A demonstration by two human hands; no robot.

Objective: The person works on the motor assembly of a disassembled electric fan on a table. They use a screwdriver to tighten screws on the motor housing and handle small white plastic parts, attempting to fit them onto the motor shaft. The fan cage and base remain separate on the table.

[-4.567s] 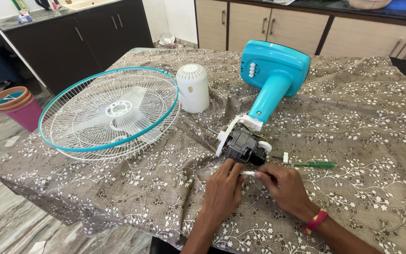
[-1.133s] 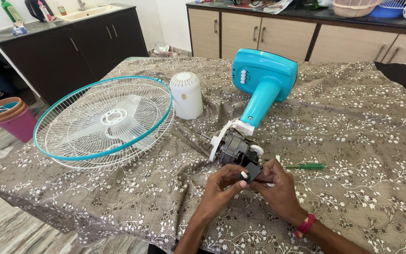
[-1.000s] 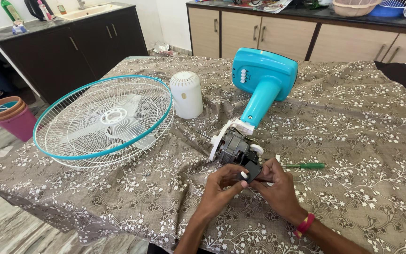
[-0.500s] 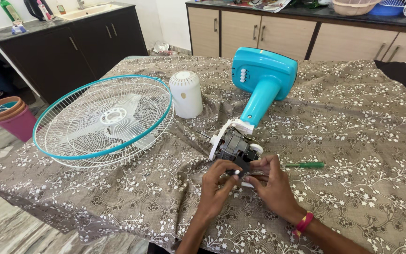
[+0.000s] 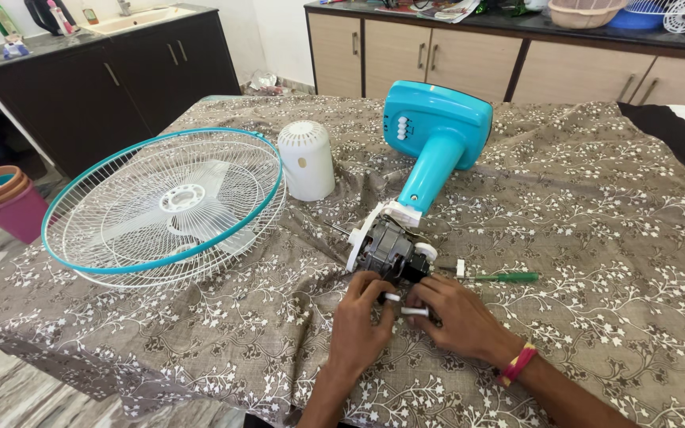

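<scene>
- My left hand (image 5: 361, 317) comes up from the near table edge, fingers curled, its grip pinching a small white part (image 5: 391, 298) right at the rear of the fan motor (image 5: 390, 252).
- My right hand (image 5: 457, 317) lies palm down just beside it, its grip pressed onto a short white peg (image 5: 414, 311).
- The motor rests on the patterned tablecloth (image 5: 596, 238), joined to the turquoise fan stand (image 5: 436, 135).
- A green screwdriver (image 5: 505, 277) lies near my right hand.
- The fan guard (image 5: 170, 204) and white motor cover (image 5: 306, 160) sit to the left.
</scene>
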